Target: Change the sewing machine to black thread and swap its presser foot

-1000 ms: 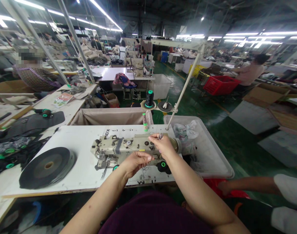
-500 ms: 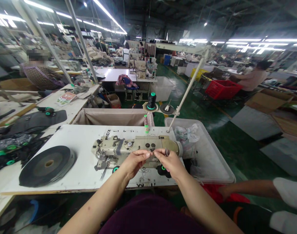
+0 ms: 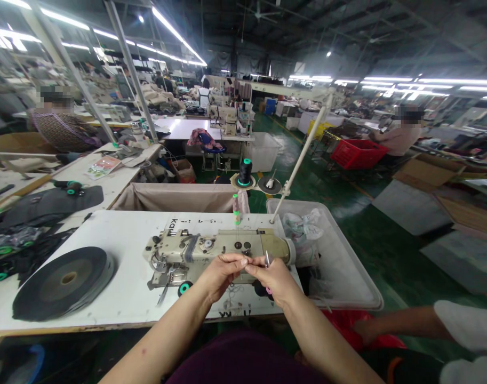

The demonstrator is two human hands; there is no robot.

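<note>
My left hand (image 3: 221, 273) and my right hand (image 3: 272, 278) meet in front of a beige sewing machine (image 3: 195, 248) on a white table (image 3: 119, 256). Both are pinched together fingertip to fingertip, apparently on a thin thread too fine to see clearly. A small metal snipper (image 3: 267, 260) sticks up from my right hand's fingers. A green-topped spool (image 3: 236, 204) stands behind the machine. A black thread cone (image 3: 245, 170) sits on a stand further back.
A large roll of black tape (image 3: 63, 281) lies at the table's left. A grey bin (image 3: 339, 256) with plastic bags stands at the right. Another person's arm (image 3: 411, 322) reaches in low at the right. Black parts (image 3: 47, 202) lie on the left table.
My right hand came down from the top of the machine to meet my left hand in front of it. The view tilted slightly down.
</note>
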